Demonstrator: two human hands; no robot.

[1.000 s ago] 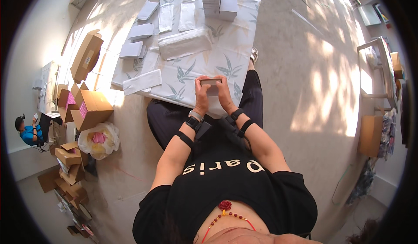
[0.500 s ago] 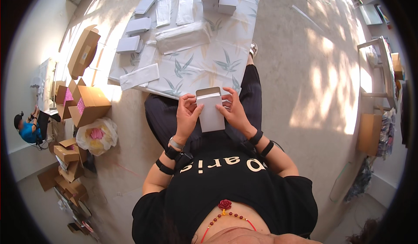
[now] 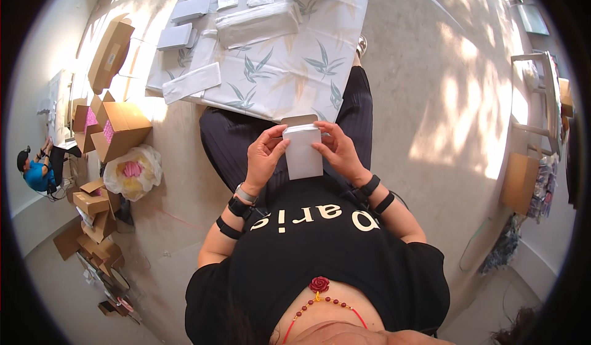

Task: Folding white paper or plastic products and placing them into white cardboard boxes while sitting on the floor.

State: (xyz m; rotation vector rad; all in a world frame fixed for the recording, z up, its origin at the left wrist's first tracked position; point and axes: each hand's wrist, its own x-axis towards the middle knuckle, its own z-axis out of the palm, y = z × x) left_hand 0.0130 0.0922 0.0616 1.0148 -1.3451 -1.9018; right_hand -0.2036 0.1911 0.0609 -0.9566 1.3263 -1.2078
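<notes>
A small white cardboard box (image 3: 304, 159) is held upright over my lap, just off the near edge of the table. Its top flap (image 3: 299, 120) stands up at the far end, showing a greyish inner side. My left hand (image 3: 265, 155) pinches the box's left edge near the top, thumb on the front. On the opposite edge, my right hand (image 3: 340, 151) grips in the same way, fingers at the upper corner. White material shows at the box's mouth; what it is I cannot make out.
Ahead is a table (image 3: 246, 92) under a leaf-patterned cloth, bearing a pile of white packets (image 3: 258, 24), a single flat packet (image 3: 192, 83) and several white boxes (image 3: 176, 36). Open brown cartons (image 3: 126, 123) and a plastic bag (image 3: 134, 172) stand left; a person (image 3: 38, 171) sits beyond.
My view has tipped slightly, so the table sits higher in it. Both hands stay on the box, with the fingers drawn closer to its open top.
</notes>
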